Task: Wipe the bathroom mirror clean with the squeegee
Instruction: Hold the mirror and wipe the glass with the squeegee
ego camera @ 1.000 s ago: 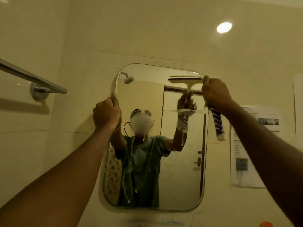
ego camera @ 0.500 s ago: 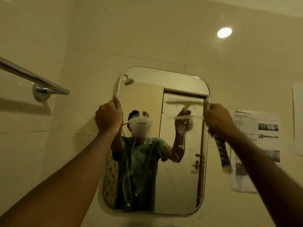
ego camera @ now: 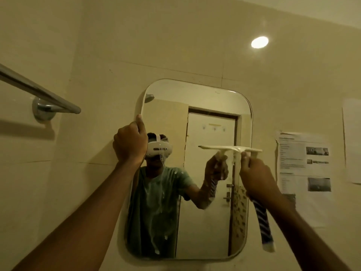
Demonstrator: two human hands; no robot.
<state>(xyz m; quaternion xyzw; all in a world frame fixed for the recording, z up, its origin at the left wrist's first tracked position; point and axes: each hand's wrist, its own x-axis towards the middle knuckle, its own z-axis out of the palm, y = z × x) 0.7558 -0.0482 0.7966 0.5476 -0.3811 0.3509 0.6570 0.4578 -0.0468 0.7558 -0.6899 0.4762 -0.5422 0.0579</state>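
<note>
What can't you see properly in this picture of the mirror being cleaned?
All in the head view:
- Paper notice: words too small and blurry to read.
- Squeegee: the upper handle is hidden inside the right hand.
- Towel rail: cut off by the left edge.
- Left hand: fingertips hidden behind its knuckles at the mirror edge.

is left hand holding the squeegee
No, the right hand grips the white striped-handled squeegee; the left hand holds the edge of the rounded mirror.

Tiled wall [ego camera: 175, 36], dim yellow light: fittings and papers
Chrome towel bar [ego camera: 39, 90] on a round mount [ego camera: 42, 110], upper left; round lamp [ego camera: 259, 42] lit, upper right; printed sheet [ego camera: 304, 163] with small photos on the wall at right — a second pale sheet [ego camera: 352, 141] at the frame edge
</note>
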